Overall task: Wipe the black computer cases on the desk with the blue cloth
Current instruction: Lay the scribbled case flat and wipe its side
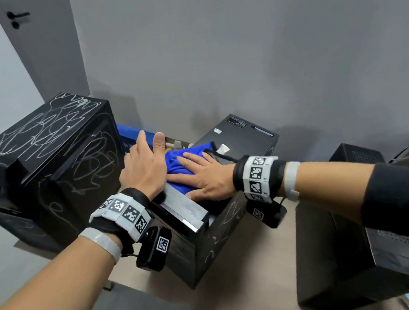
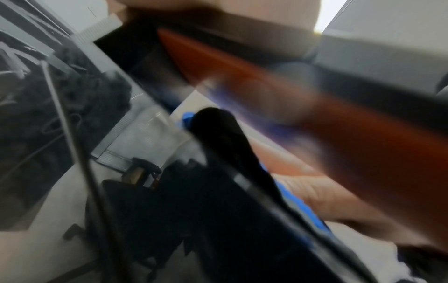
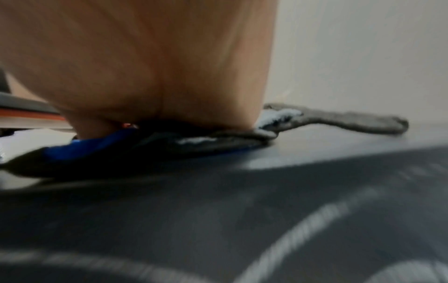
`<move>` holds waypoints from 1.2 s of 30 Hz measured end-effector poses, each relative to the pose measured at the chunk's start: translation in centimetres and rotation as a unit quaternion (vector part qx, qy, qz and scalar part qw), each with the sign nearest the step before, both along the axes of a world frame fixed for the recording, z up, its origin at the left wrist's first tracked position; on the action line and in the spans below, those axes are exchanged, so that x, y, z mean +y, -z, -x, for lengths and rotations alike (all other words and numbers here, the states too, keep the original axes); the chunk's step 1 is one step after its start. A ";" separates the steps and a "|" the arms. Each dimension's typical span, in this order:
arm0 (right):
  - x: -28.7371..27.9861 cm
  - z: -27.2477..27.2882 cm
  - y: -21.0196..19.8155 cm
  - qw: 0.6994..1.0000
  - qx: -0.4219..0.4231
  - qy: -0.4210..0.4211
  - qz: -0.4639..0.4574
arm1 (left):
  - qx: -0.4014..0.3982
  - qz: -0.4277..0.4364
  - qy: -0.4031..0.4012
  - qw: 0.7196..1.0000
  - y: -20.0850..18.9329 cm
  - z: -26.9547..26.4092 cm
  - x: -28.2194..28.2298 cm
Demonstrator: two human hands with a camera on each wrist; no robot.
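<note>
A blue cloth [image 1: 176, 165] lies on top of the middle black computer case [image 1: 207, 241], whose side carries white scribbles. My right hand [image 1: 202, 175] presses flat on the cloth with straight fingers. In the right wrist view the palm bears down on the cloth [image 3: 94, 148] over the scribbled case top [image 3: 303, 206]. My left hand [image 1: 145, 163] is open at the case's left edge, fingers spread and thumb raised, holding nothing. A bigger scribbled black case [image 1: 50, 164] stands at the left. The left wrist view is blurred; the cloth [image 2: 299, 207] shows there.
A third black case [image 1: 349, 252] stands at the lower right on the beige desk [image 1: 260, 267]. A flat black device [image 1: 239, 130] lies behind the cloth by the grey wall. A small black box [image 1: 355, 155] and cables sit at the far right. A blue box [image 1: 127, 136] is wedged behind the big case.
</note>
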State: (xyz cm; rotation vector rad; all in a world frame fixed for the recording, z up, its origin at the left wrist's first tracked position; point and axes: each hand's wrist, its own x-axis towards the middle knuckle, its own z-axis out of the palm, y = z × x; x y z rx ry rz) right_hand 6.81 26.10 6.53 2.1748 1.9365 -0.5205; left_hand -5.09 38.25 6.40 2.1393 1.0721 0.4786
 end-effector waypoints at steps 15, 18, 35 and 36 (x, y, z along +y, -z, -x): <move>4.6 -14.6 -0.2 0.989 -0.088 0.116 -0.038 | 0.008 -0.038 0.017 0.999 0.1 0.4 0.0; 3.8 -18.5 -0.2 0.971 -0.047 0.232 -0.039 | 0.009 -0.043 0.018 0.999 0.4 0.3 0.1; -8.7 -13.1 1.3 0.829 0.102 0.516 -0.190 | 0.022 -0.076 0.010 0.997 0.6 -0.4 0.1; -8.5 -11.2 1.3 0.813 0.121 0.533 -0.201 | 0.021 -0.083 0.010 0.996 0.7 -0.4 0.1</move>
